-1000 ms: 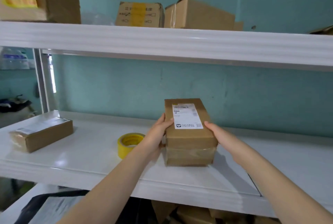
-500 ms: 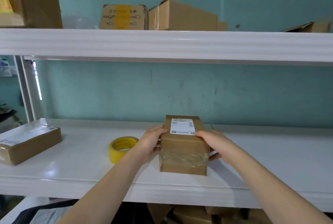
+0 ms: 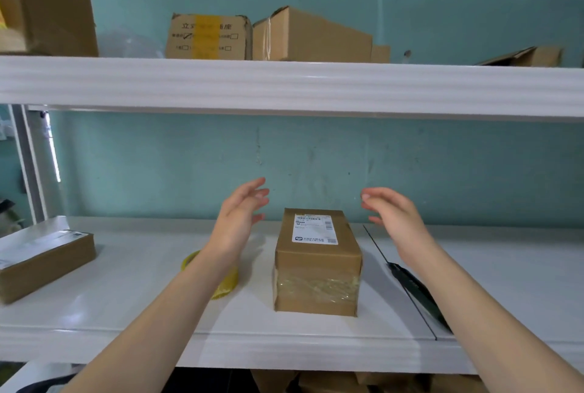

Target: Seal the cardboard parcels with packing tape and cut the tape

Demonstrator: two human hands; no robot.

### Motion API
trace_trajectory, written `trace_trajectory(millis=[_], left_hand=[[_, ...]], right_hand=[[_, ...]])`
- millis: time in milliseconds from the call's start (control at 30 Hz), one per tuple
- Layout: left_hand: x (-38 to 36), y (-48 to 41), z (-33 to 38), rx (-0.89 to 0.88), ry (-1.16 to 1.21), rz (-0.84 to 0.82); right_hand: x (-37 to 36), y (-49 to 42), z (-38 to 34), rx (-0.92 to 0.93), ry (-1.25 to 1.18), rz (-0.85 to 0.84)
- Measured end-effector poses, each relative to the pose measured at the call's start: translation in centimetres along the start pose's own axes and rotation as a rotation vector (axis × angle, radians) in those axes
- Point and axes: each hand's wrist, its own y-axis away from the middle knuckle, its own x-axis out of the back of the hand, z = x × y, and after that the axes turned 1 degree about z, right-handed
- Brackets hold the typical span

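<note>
From the head camera, the small cardboard parcel (image 3: 317, 263) stands on the white shelf (image 3: 126, 285), in the middle and near its front edge. Its long axis runs away from the person, toward the teal wall. A white label sits on the far part of its top, and a band of clear tape crosses its near end face.

Both hands are released and hold nothing. The left hand (image 3: 240, 215) and right hand (image 3: 395, 218) hover on either side of the parcel's far end with palms turned toward each other and fingers loosely spread. Neither touches the box. The parcel lies between them and lower, about equally near to each.

A yellow tape roll (image 3: 227, 285) lies just left of the parcel, partly hidden under the left forearm, so the left hand looks the handier one for it. To the right, under the right forearm, lies a dark slender tool (image 3: 414, 288), possibly a cutter, though I cannot be sure. A second, flatter parcel (image 3: 44, 263) rests well apart at the shelf's left end. More cardboard boxes (image 3: 311, 36) stand on the upper shelf (image 3: 294, 85).
</note>
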Motion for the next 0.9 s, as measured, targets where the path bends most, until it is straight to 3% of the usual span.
trace_trajectory(millis=[200,367,633,900], left_hand=[[-1.9,0.4,0.4,-0.173,0.017,-0.077],[-6.9,-0.8,0.6,-0.118,0.185,-0.283],[-20.6,1.3,0.7,-0.043,0.356,-0.547],[-35.9,7.8,0.4,0.072,0.508,-0.631]], right_hand=[[1.4,1.1,-0.9,0.177,-0.11,0.072],[5.3,2.8,-1.6,0.25,-0.112,0.197],[16.1,6.3,-3.8,0.296,0.042,0.388],[28.4,11.2,-3.9,0.231,0.135,0.499]])
